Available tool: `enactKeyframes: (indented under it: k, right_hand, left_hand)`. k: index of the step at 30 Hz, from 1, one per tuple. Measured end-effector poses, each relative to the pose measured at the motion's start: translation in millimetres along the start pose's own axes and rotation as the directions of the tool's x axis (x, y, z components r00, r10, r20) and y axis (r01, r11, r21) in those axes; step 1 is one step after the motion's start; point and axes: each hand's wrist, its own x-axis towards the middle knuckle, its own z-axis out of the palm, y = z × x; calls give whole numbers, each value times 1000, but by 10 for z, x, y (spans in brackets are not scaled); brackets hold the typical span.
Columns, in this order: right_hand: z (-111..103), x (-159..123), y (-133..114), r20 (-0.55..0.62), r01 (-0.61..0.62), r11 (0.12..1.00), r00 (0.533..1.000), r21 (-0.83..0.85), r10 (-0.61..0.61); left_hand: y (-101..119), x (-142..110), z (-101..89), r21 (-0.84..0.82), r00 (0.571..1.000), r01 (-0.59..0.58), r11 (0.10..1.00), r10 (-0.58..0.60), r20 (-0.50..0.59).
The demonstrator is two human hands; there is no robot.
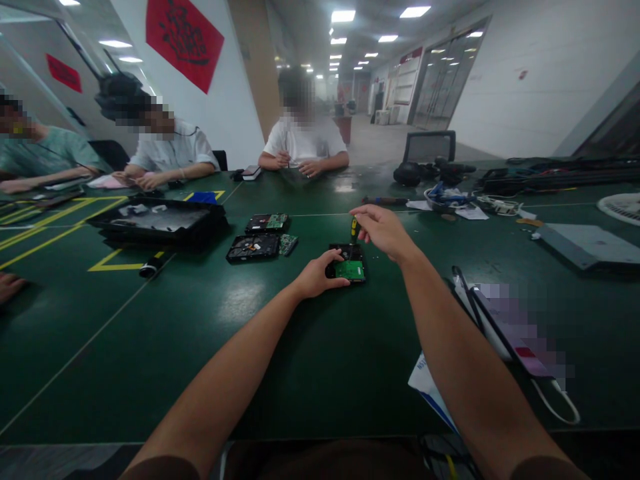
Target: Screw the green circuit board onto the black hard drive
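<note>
A hard drive [350,269] with a green circuit board lies on the green table in front of me. My left hand [323,272] grips its left side, thumb along the near edge and fingers over the far part. In my right hand [381,230] is a small yellow and black screwdriver [355,230], held upright between thumb and fingers. Its shaft points down at the far part of the drive; whether the tip sits in a screw is too small to tell. Left of my hands lie two more hard drives, one nearer [253,247] and one farther [267,223], beside a loose circuit board [288,245].
Black trays [160,223] are stacked at the left. Beyond the drive lies another screwdriver [385,201]. At right are a phone [515,327], a grey metal case [590,243] and bundled cables [450,197]. Several people sit across and to the left.
</note>
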Motion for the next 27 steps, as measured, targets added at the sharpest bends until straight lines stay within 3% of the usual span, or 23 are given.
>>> enactKeyframes:
  k: [7,16,22,27]
  right_hand:
    - [-23,-7,0,-60,-40,999,997,-33,38]
    - [1,6,22,26,-6,999,1000,37,5]
    - [-30,-5,18,-41,-4,999,999,-52,2]
    - [-18,-4,10,27,-9,999,1000,52,7]
  left_hand:
    - [-6,-2,-2,-2,1000,-19,1000,19,-3]
    - [33,-3,-12,11,1000,5,1000,-5,-6]
    - [23,-9,-16,1,1000,-3,1000,3,-4]
    - [19,-11,-15,-2,1000,-1,1000,1,-3]
